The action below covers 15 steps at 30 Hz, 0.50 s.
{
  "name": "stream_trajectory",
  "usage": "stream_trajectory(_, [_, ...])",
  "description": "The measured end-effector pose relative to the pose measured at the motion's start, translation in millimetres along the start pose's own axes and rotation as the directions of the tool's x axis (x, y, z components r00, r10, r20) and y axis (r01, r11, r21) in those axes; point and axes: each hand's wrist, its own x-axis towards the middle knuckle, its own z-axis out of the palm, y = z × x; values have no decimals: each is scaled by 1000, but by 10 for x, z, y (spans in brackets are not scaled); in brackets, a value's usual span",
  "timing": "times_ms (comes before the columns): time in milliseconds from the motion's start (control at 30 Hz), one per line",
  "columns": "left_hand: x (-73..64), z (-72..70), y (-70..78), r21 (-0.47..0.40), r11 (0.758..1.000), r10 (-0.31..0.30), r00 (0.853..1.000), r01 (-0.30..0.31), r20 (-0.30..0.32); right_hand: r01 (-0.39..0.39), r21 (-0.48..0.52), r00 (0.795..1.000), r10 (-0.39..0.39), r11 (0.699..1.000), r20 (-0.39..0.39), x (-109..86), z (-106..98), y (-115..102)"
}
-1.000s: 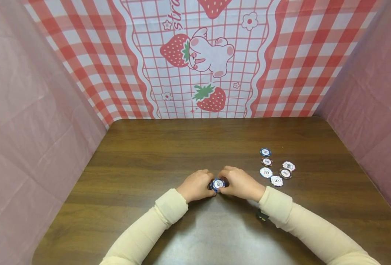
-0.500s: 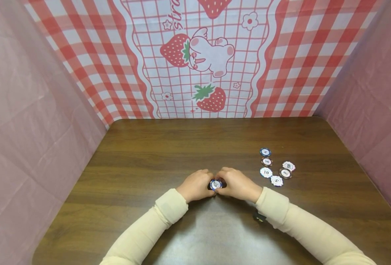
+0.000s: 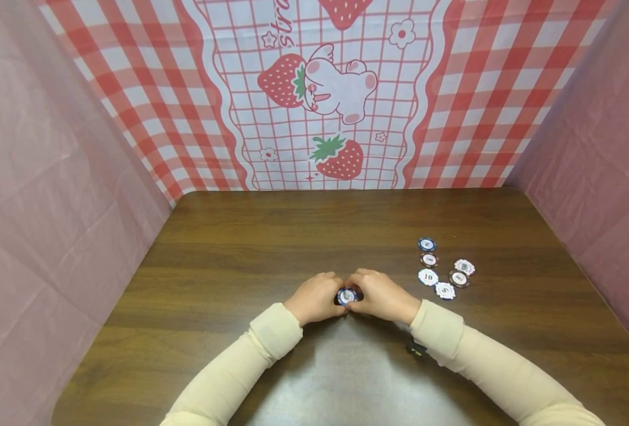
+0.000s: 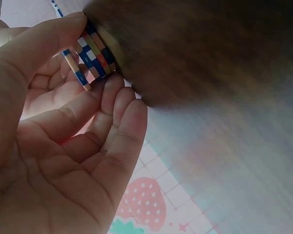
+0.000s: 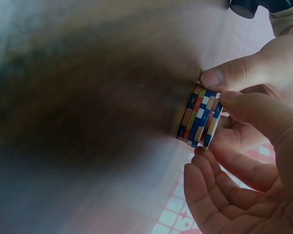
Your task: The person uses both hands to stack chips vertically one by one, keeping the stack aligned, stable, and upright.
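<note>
Between the hands, a short stack of poker chips [image 5: 194, 117] with blue, tan and red edges stands on the wooden table [image 3: 250, 248]. My left hand [image 3: 316, 300] steadies that stack, thumb on the near side and fingertips on the far side. My right hand [image 3: 384, 296] pinches a blue-edged poker chip [image 5: 215, 124] by its rim just over the stack. In the right wrist view a narrow, slightly tilted gap separates this chip from those below. From the head view its white centre [image 3: 347, 296] faces up and covers most of the stack.
Several loose chips lie flat to the right: a blue one [image 3: 426, 244], a brown one [image 3: 429, 260], a white 10 chip [image 3: 428, 277], a white 5 chip [image 3: 444, 290] and two more beyond. A strawberry-print cloth [image 3: 341, 89] hangs behind the table.
My right hand has shifted slightly left, bringing its chip over the stack between the hands. The left hand and the loose chips have stayed put.
</note>
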Motion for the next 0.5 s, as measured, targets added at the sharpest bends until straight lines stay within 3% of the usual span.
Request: stream_trajectory(500, [-4,4,4,18,1000,4,1000,-4,-2,-5,-16,1000,5,1000,21,-3,2,12])
